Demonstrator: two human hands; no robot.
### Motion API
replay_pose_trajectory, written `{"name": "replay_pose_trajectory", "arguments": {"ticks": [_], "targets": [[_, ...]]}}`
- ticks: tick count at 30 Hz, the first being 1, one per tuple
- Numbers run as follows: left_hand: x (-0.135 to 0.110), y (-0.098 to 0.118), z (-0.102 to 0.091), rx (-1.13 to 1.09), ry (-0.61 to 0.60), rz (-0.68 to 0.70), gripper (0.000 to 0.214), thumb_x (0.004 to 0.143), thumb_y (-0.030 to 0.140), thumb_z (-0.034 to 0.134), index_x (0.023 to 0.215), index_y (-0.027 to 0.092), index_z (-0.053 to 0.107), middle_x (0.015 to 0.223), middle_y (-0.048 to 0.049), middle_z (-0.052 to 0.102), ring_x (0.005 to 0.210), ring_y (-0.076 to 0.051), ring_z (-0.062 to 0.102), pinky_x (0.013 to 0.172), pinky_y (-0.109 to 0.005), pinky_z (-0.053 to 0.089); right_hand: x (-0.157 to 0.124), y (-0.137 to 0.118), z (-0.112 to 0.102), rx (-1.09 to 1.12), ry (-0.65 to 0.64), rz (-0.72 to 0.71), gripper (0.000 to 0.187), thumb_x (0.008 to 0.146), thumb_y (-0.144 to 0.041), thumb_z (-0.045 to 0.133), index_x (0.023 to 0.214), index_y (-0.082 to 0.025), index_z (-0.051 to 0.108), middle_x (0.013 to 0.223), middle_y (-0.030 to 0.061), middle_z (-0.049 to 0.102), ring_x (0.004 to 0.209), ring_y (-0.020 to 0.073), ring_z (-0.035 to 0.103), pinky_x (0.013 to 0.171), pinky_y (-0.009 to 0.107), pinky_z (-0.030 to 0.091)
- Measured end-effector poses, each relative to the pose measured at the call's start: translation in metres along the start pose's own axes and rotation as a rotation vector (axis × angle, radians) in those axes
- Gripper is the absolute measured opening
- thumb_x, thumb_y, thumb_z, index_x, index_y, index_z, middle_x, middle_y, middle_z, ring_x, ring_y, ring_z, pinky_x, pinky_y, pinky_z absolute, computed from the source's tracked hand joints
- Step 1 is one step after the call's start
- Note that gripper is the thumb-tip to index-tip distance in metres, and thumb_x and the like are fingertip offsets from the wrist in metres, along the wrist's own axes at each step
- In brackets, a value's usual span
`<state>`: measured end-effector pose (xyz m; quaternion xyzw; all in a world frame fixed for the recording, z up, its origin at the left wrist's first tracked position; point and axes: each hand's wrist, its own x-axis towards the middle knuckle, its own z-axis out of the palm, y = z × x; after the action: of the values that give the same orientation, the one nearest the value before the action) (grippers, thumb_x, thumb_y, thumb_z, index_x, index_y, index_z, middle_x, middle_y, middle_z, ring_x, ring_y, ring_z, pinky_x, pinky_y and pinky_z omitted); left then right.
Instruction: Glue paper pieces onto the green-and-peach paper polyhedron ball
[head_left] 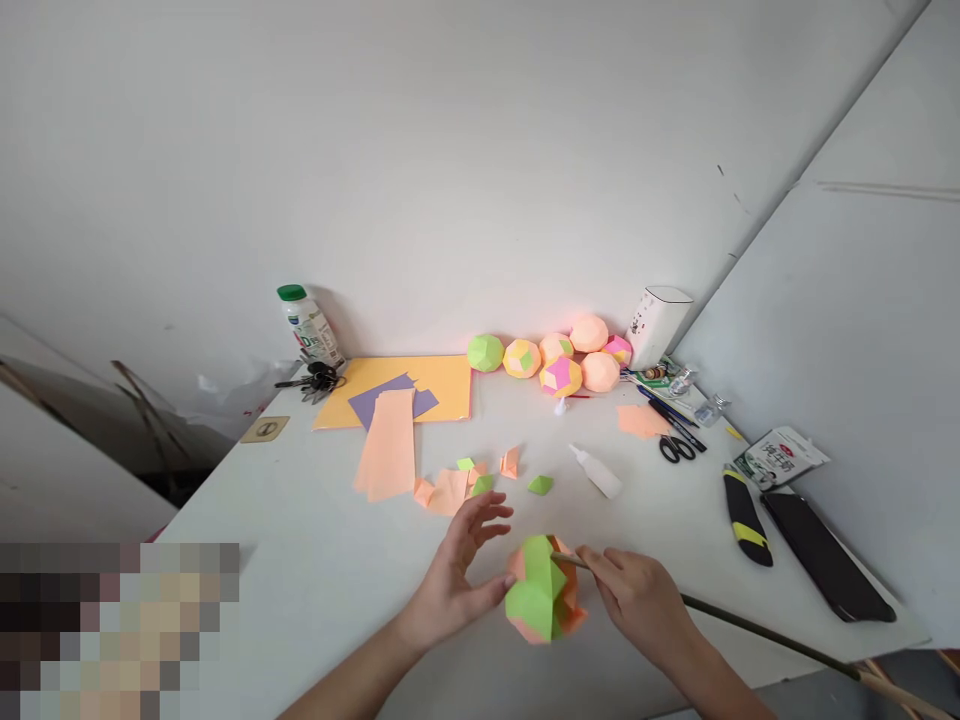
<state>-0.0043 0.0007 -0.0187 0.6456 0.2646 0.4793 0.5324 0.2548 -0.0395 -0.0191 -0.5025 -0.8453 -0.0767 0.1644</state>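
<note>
A faceted paper ball (538, 590) in green and orange is in front of me, with an opening on its right side where orange flaps show. My left hand (463, 575) is beside it, thumb touching its left face and the other fingers spread in the air. My right hand (637, 595) is closed around a thin stick (772, 634), whose tip reaches into the ball's opening. The stick's far end runs out to the lower right. Beyond the ball lie small folded green paper pieces (540, 485) and an orange folded piece (510, 462).
Several finished paper balls (601, 372) line the wall near a white container (660, 325). A glue bottle (596, 472), scissors (676, 449), a utility knife (747, 518) and a phone (825, 555) lie rightward. Orange strips (388, 445), keys (319, 378) and a plastic bottle (309, 325) are leftward.
</note>
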Motion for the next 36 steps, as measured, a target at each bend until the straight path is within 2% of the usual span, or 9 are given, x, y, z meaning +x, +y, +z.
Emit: {"name": "replay_pose_trajectory", "arguments": {"ticks": [3, 6, 7, 10, 12, 15, 18, 27, 36], "targets": [[-0.001, 0.0, 0.001, 0.112, -0.041, 0.019, 0.06, 0.088, 0.04, 0.057, 0.141, 0.035, 0.03, 0.142, -0.0109, 0.035, 0.129, -0.031, 0.04, 0.104, -0.052, 0.04, 0.009, 0.001, 0.005, 0.008, -0.058, 0.044, 0.038, 0.083, -0.003, 0.044, 0.108, -0.019, 0.068, 0.056, -0.0004, 0.058, 0.047, 0.0126, 0.051, 0.049, 0.026, 0.023], [-0.003, -0.001, 0.003, 0.213, -0.174, 0.101, 0.075, 0.083, 0.058, 0.055, 0.146, 0.031, 0.024, 0.148, -0.0145, 0.03, 0.136, -0.037, 0.03, 0.107, -0.057, 0.034, 0.018, -0.001, 0.01, 0.028, -0.133, 0.077, 0.033, 0.082, -0.006, 0.053, 0.108, -0.021, 0.067, 0.057, -0.0009, 0.061, 0.047, 0.0121, 0.052, 0.05, 0.025, 0.023], [-0.004, -0.001, 0.004, 0.301, -0.222, 0.126, 0.085, 0.078, 0.06, 0.06, 0.147, 0.031, 0.02, 0.151, -0.0152, 0.026, 0.138, -0.04, 0.025, 0.109, -0.059, 0.029, 0.019, -0.003, 0.011, 0.034, -0.155, 0.067, 0.034, 0.081, -0.007, 0.054, 0.109, -0.021, 0.066, 0.058, -0.0009, 0.062, 0.048, 0.0121, 0.053, 0.05, 0.025, 0.024], [-0.005, -0.005, 0.008, 0.623, -0.303, 0.248, 0.098, 0.071, 0.047, 0.074, 0.148, 0.036, 0.013, 0.15, -0.0153, 0.028, 0.141, -0.044, 0.016, 0.108, -0.066, 0.023, 0.017, -0.008, 0.013, 0.048, -0.179, -0.014, 0.03, 0.083, -0.007, 0.054, 0.108, -0.02, 0.065, 0.061, -0.0006, 0.063, 0.049, 0.0126, 0.054, 0.05, 0.025, 0.024], [-0.005, -0.008, 0.009, 0.701, -0.377, 0.282, 0.099, 0.072, 0.036, 0.075, 0.147, 0.036, 0.011, 0.147, -0.0165, 0.032, 0.139, -0.043, 0.023, 0.105, -0.063, 0.03, 0.014, -0.011, 0.015, 0.051, -0.153, -0.068, 0.023, 0.085, -0.008, 0.051, 0.099, -0.02, 0.065, 0.058, -0.0012, 0.061, 0.048, 0.0128, 0.054, 0.049, 0.026, 0.023], [-0.005, -0.009, 0.008, 0.665, -0.331, 0.251, 0.092, 0.073, 0.03, 0.074, 0.144, 0.035, 0.015, 0.144, -0.018, 0.034, 0.132, -0.039, 0.037, 0.1, -0.055, 0.041, 0.01, -0.015, 0.018, 0.062, -0.1, -0.121, 0.02, 0.089, -0.009, 0.045, 0.09, -0.02, 0.062, 0.057, -0.0013, 0.06, 0.047, 0.0137, 0.054, 0.048, 0.028, 0.023], [-0.004, -0.01, 0.004, 0.615, -0.261, 0.217, 0.08, 0.076, 0.028, 0.07, 0.14, 0.034, 0.023, 0.14, -0.0168, 0.037, 0.128, -0.035, 0.042, 0.097, -0.049, 0.046, 0.009, -0.015, 0.023, 0.047, -0.085, -0.124, 0.022, 0.089, -0.008, 0.045, 0.097, -0.02, 0.062, 0.058, -0.0013, 0.06, 0.047, 0.0145, 0.055, 0.048, 0.029, 0.024], [0.005, -0.015, -0.01, 0.345, -0.054, 0.02, 0.064, 0.076, 0.029, 0.07, 0.131, 0.03, 0.037, 0.136, -0.014, 0.04, 0.131, -0.032, 0.037, 0.104, -0.051, 0.039, 0.005, -0.005, 0.024, 0.066, -0.098, -0.113, 0.036, 0.077, -0.002, 0.048, 0.105, -0.021, 0.063, 0.06, -0.0011, 0.062, 0.05, 0.0138, 0.055, 0.05, 0.026, 0.027], [0.005, -0.025, -0.009, 0.267, -0.083, 0.021, 0.069, 0.069, 0.053, 0.07, 0.126, 0.025, 0.042, 0.127, -0.0125, 0.045, 0.126, -0.035, 0.038, 0.103, -0.051, 0.037, 0.008, 0.005, 0.007, 0.054, 0.094, -0.189, 0.033, 0.086, -0.005, 0.038, 0.1, -0.015, 0.067, 0.054, -0.0004, 0.056, 0.047, 0.0129, 0.05, 0.047, 0.027, 0.028]]}}
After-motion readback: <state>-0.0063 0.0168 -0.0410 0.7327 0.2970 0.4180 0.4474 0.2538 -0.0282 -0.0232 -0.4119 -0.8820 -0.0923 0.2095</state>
